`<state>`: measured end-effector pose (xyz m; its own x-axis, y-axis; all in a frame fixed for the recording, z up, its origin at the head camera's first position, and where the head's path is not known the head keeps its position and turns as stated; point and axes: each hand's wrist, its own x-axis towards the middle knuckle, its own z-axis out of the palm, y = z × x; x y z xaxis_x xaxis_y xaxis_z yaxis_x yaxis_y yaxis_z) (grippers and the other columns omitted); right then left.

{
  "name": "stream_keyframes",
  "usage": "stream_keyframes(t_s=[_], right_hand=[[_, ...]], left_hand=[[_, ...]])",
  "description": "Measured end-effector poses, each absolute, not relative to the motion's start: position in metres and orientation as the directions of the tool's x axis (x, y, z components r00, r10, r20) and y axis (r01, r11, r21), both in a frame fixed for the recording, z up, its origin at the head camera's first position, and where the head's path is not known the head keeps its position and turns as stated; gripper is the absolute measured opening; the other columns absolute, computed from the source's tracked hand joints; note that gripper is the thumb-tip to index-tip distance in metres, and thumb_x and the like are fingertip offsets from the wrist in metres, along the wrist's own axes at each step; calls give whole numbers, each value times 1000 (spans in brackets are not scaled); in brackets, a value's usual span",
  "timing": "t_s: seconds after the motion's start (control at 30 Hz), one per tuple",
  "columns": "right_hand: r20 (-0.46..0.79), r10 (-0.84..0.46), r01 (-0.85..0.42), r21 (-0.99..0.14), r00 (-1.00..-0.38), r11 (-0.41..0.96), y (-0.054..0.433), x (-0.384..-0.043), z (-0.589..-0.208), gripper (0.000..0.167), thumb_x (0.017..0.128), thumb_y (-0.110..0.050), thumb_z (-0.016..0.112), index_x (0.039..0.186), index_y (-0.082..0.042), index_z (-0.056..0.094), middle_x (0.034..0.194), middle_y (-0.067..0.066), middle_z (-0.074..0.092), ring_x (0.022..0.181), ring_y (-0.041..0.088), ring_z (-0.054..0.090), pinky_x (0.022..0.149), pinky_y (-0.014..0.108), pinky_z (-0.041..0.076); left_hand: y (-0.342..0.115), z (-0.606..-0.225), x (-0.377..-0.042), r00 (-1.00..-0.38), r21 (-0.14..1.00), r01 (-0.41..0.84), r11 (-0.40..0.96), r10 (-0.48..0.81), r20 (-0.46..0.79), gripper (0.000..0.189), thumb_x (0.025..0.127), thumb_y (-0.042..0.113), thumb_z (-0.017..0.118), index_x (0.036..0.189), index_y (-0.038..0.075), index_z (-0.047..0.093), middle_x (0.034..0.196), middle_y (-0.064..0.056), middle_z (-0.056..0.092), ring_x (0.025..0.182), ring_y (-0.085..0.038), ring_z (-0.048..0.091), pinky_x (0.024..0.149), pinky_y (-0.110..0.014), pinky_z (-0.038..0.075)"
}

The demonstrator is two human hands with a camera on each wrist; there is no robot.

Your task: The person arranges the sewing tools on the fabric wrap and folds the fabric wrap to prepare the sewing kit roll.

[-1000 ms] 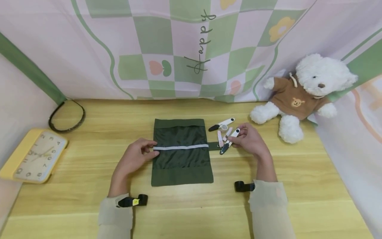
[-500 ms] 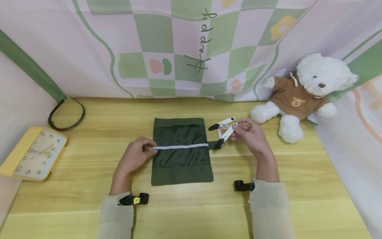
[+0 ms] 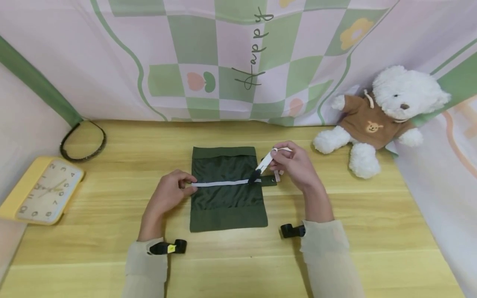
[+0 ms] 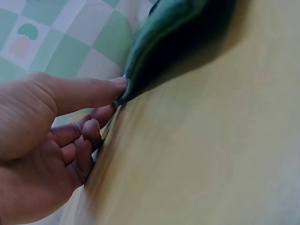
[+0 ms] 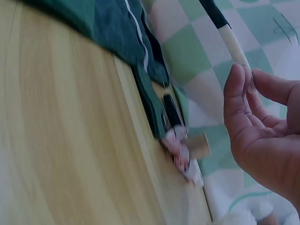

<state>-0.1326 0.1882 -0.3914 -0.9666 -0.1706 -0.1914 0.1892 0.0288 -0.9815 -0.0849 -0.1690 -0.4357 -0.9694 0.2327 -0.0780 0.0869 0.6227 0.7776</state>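
Observation:
A dark green fabric roll-up pouch (image 3: 227, 218) lies opened flat, with a white elastic strip (image 3: 220, 183) across its middle. My left hand (image 3: 169, 192) pinches the pouch's left edge beside the strip; in the left wrist view the thumb presses on the fabric edge. Between thumb and fingers of my right hand (image 3: 298, 167) are white thread snips (image 3: 266, 161), tilted with the black tip (image 3: 254, 176) down over the strip's right end. In the right wrist view the snips (image 5: 233, 43) are raised above the table.
Right of the pouch, near its snap tab (image 3: 269, 181), lie pink-and-white wrapped pieces (image 5: 178, 150), a tan cylinder (image 5: 200, 145) and another black-tipped item (image 5: 171, 110). A white teddy bear (image 3: 372, 120) sits back right. At left are a yellow clock (image 3: 48, 188) and a black hoop (image 3: 63, 145).
My right hand has lifted the thread snips from beside the pouch and carried them left over the strip's right end. The left hand has stayed at the pouch's left edge.

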Motion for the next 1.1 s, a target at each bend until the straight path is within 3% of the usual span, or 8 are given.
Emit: stream_keyframes(t_s=[0.23, 0.8, 1.1], right_hand=[[-205, -214, 202, -979, -955, 35, 161, -138, -387, 27, 102, -5, 59, 124, 6, 48, 91, 8, 67, 75, 19, 67, 77, 37, 58], [-252, -324, 265, -964, -912, 6, 104, -160, -400, 37, 104, -4, 53, 135, 14, 42, 90, 9, 66, 81, 20, 65, 76, 32, 57], [-273, -368, 286, -958, -889, 20, 83, -168, -409, 32, 105, -3, 52, 133, 12, 46, 90, 9, 66, 81, 17, 66, 80, 33, 57]], left_hand=[[-169, -434, -84, -968, 775, 70, 628, 230, -99, 12, 92, 8, 75, 103, 3, 75, 92, -7, 61, 82, -23, 53, 72, -38, 45], [-170, -433, -87, -962, 786, 65, 614, 248, -114, 5, 97, 5, 67, 98, 3, 72, 93, -7, 62, 83, -24, 54, 77, -39, 45], [-168, -432, -88, -958, 793, 54, 607, 256, -131, 6, 98, 5, 66, 98, 2, 72, 95, -9, 64, 85, -25, 56, 81, -41, 46]])
